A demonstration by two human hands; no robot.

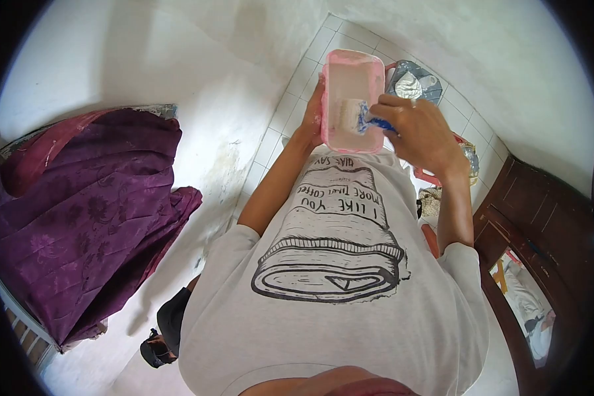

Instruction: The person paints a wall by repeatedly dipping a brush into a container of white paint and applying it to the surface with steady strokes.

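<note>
My left hand (315,113) is closed around the left side of a pink plastic tub (354,149), held out in front of my chest. Whitish liquid, which looks like paint, fills part of the tub. In my right hand (421,129) is the blue handle of a paintbrush (351,117). Its wide, pale bristles are inside the tub, against the liquid, and blue shows on the part near the handle. The fingertips of my left hand are partly hidden by the tub.
A purple curtain (86,211) hangs at the left by the white wall (224,72). A dark wooden cabinet (541,204) with a mirror stands at the right. Beyond my right hand, a grey-topped chair (409,69) holds items on the tiled floor (303,72). A person in a dark cap (157,350) is at lower left.
</note>
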